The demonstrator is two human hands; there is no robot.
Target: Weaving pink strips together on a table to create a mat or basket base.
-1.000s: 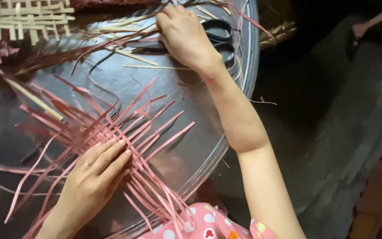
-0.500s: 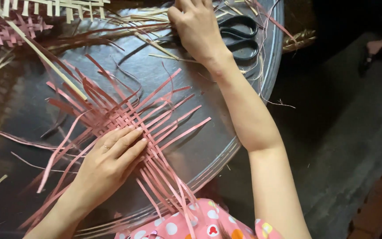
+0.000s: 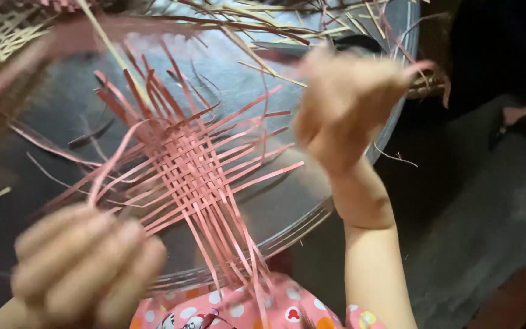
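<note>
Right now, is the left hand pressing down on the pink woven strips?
No, the left hand is raised clear of the pink woven strips.

Both hands are smeared by motion blur: the left hand (image 3: 83,265) is seen only as a soft curled shape, and whether its fingers (image 3: 123,268) grip anything cannot be told. The right hand (image 3: 345,106) is equally blurred. The woven pink strips (image 3: 190,167) are cut off at the bottom edge.
</note>
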